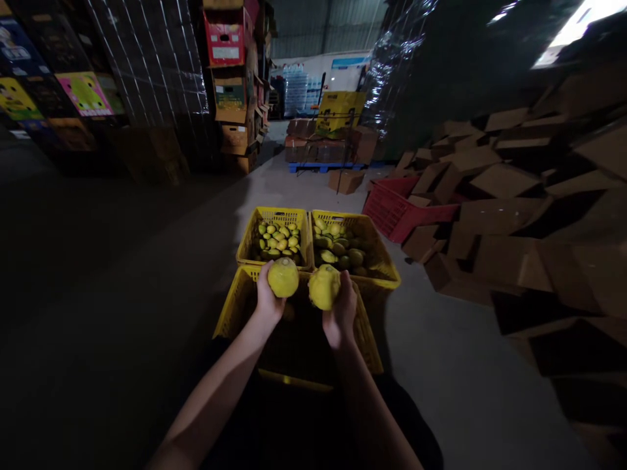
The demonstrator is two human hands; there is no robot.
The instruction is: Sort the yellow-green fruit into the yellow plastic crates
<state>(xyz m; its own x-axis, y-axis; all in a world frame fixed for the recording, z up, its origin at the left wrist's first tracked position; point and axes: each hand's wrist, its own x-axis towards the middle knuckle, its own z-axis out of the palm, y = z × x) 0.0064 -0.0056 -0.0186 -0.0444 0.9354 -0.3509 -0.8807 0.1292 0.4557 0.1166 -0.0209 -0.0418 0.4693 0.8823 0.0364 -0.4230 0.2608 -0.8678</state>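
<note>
Left hand (267, 297): raised over the near crate, fingers curled round a round yellow fruit (283, 277), which sits held in the palm, its pale end facing up.

Right hand (341, 310): raised beside the left, fingers wrapped about a second yellow fruit (324, 287), slightly more lumpy in outline. The two fruits hang close together, not quite touching, above the far rim of the near crate.

Near yellow crate (230, 313): plastic, lattice-walled, on the concrete floor directly under both hands; its inside lies in shadow and the contents cannot be made out.

Far left yellow crate (249, 238): butted against the near crate's far edge, partly filled with small yellow-green fruit (279, 238).

Far right yellow crate (379, 258): just beside the far left one, holding larger greenish-yellow fruit (337, 248).

Red crate (392, 212): tilted, to the right of the yellow crates, leaning into the cardboard.

Heap of flattened and loose cardboard boxes (514, 196): along the right side.

Stacks of printed cartons (230, 85): left and centre background, some wrapped in film.

Blue pallet (323, 167): well behind the crates, loaded with brown boxes and one yellow carton (339, 112).
</note>
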